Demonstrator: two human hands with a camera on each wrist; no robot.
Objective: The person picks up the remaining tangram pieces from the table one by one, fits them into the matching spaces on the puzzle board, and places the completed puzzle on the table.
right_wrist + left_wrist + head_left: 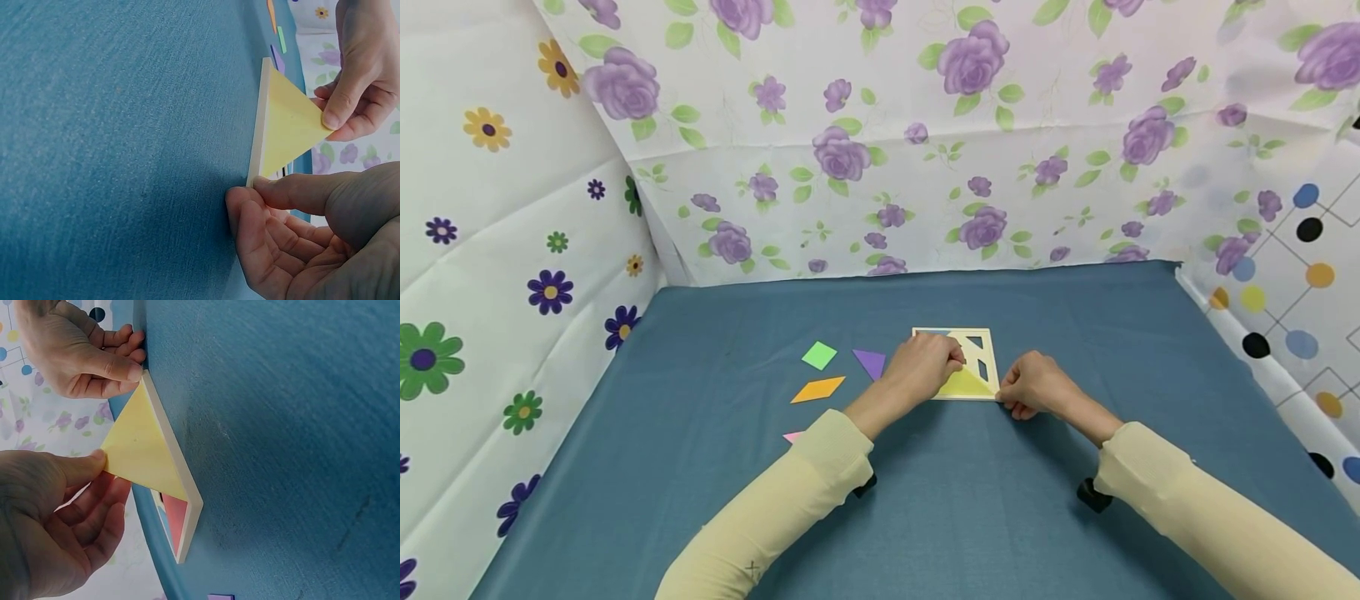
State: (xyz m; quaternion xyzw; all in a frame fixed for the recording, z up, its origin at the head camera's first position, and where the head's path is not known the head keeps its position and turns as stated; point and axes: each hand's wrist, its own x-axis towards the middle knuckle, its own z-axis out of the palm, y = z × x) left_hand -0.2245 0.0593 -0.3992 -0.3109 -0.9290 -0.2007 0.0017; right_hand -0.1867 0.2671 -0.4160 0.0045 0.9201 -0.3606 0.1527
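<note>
A yellow triangle (140, 447), flat and thin, is tilted up over the shallow light-coloured puzzle tray (951, 331). My left hand (921, 367) pinches its raised tip between thumb and fingers. The long side of the triangle lies along the tray's near edge. At the near right corner of the tray, my right hand (1037, 385) grips the rim between thumb and forefinger. A red piece (175, 515) shows inside the tray beneath the triangle in the left wrist view. Part of the tray is hidden behind my left hand in the head view.
Left of the tray lie a green square (819, 356), an orange parallelogram (818, 389) and a purple triangle (869, 362). A pink piece (792, 437) is partly covered by my left sleeve. Blue cloth (715, 500) covers the table, with flowered sheets (910, 175) hanging behind.
</note>
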